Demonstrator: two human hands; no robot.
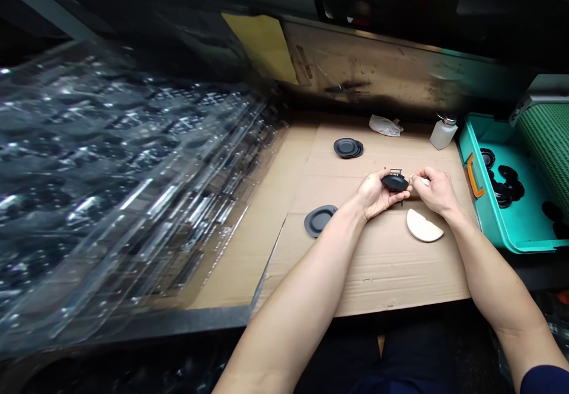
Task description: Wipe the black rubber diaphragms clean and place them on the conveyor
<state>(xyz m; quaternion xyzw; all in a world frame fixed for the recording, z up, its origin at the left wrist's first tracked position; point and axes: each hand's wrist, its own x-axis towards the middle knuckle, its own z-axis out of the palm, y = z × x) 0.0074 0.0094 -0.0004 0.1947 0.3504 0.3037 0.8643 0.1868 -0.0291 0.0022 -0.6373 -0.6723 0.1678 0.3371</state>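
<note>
Over the cardboard, my left hand (374,195) grips a black oval part (395,182) by its edge. My right hand (438,192) is close beside it, fingers pinched on a small white piece (422,181), perhaps cloth or paper; its kind is unclear. The white piece is near the right edge of the black part, and I cannot tell whether they touch. Below my right hand lies a cream half-round pad (424,226). A flat black oval piece (320,221) rests partly behind my left forearm. Farther back is a small overlapping pile of black discs (348,147).
Stacked clear plastic trays (146,186) fill the left side. A turquoise bin (493,222) with an orange handle holds several black parts at right, beside a green mesh surface (549,139). A white bottle (443,131) and crumpled white tissue (384,125) stand at the back of the cardboard (377,281).
</note>
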